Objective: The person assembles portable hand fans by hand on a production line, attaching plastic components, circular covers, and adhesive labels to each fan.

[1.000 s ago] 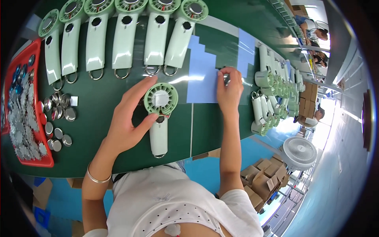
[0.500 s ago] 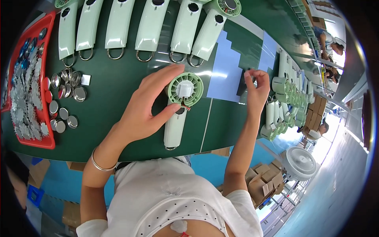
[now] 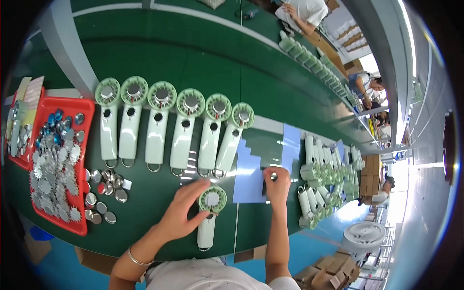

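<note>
I view glossy green bench [image 3: 152,200], blue floor [image 3: 314,237]. Left hand [image 3: 178,215], half-closed, grips slotted round head of plastic fan [image 3: 206,233] near bench edge. Right hand [image 3: 277,189] curled beside blue sheet [image 3: 248,180]; cannot tell contents.

A pale green handheld fan [image 3: 207,231] is laid left of a step-edged blue sheet [image 3: 249,181]. Its slotted round head is centred with white; its handle is extended past the sheet's near edge.

The left forearm [image 3: 155,239] is slanted, and the left hand [image 3: 180,212] is bent like a letter C. The right forearm [image 3: 277,237] is held almost straight, and in the right hand [image 3: 278,186] the thumb and pointing finger are curled close together.
</note>
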A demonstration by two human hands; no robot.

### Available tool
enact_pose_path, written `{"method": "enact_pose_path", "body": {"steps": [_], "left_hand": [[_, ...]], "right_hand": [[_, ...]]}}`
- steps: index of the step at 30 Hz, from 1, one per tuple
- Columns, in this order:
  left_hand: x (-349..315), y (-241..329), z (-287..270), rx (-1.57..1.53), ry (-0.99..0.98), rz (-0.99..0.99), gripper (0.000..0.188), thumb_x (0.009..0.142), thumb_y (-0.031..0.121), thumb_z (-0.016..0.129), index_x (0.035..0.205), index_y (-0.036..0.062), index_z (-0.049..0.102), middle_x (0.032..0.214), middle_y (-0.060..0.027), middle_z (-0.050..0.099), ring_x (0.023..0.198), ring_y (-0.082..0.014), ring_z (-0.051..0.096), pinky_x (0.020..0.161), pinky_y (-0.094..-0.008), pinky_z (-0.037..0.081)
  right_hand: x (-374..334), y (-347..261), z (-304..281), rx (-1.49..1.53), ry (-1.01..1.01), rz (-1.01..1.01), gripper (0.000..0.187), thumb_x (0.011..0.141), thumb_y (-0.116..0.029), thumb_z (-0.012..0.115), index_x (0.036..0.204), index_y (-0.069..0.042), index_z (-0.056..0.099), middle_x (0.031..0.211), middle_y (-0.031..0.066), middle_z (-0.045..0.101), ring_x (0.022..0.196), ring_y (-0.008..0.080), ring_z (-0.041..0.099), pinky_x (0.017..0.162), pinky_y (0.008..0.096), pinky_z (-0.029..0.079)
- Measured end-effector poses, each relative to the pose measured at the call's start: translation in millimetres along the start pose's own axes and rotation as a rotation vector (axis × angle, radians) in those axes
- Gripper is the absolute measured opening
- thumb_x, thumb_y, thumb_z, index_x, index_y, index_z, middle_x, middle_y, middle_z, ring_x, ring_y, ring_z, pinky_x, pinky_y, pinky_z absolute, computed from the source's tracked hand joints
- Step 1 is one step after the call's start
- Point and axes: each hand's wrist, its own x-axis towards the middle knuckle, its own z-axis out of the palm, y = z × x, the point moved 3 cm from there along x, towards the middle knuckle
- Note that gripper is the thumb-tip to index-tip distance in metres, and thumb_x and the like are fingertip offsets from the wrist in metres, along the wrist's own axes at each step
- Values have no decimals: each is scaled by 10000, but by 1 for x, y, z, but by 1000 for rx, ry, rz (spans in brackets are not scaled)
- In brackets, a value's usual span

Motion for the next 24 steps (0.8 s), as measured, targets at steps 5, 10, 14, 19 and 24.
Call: {"method": "enact_pose_path", "body": {"steps": [5, 10, 14, 19, 24], "left_hand": [[0, 1, 3, -15, -11, -20, 662, 823, 79, 686, 1441, 30, 453, 1469, -160, 479, 1371, -334, 435, 1145, -419, 319], [3, -1, 3, -7, -1, 6, 669, 836, 78, 710, 1447, 42, 440, 1459, -157, 480, 1347, -343, 444, 1128, -429, 329], [6, -2, 3, -23, -1, 3, 665, 837, 81, 707, 1446, 43, 443, 1460, -155, 480, 1350, -340, 441, 1129, -428, 328], [5, 0, 5, 1, -10, 2, 669, 824, 74, 694, 1445, 32, 448, 1464, -166, 480, 1356, -338, 445, 1135, -421, 325], [-3, 0, 6, -4, 6, -23, 677, 815, 70, 702, 1445, 43, 455, 1452, -169, 492, 1342, -345, 460, 1123, -425, 329]], "right_hand": [[0, 7, 0, -2, -48, -18, 30, 803, -52, 691, 811, -29, 673, 812, 102, 660, 963, 338, 562, 879, 443, 443], [1, 6, 8, -67, -91, -101, 71, 836, -23, 643, 902, -30, 616, 892, 122, 630, 976, 349, 536, 907, 486, 409], [-3, -7, 11, -247, -5, -258, 107, 864, 11, 593, 952, -22, 543, 948, 148, 584, 955, 354, 524, 920, 467, 393], [-9, -9, 9, -161, 90, -307, 115, 855, 22, 609, 940, -7, 536, 923, 150, 576, 913, 349, 530, 894, 436, 404], [-20, 4, 7, 120, 86, -18, 186, 817, -7, 698, 935, -16, 554, 894, 119, 633, 835, 297, 630, 789, 383, 485]]}}
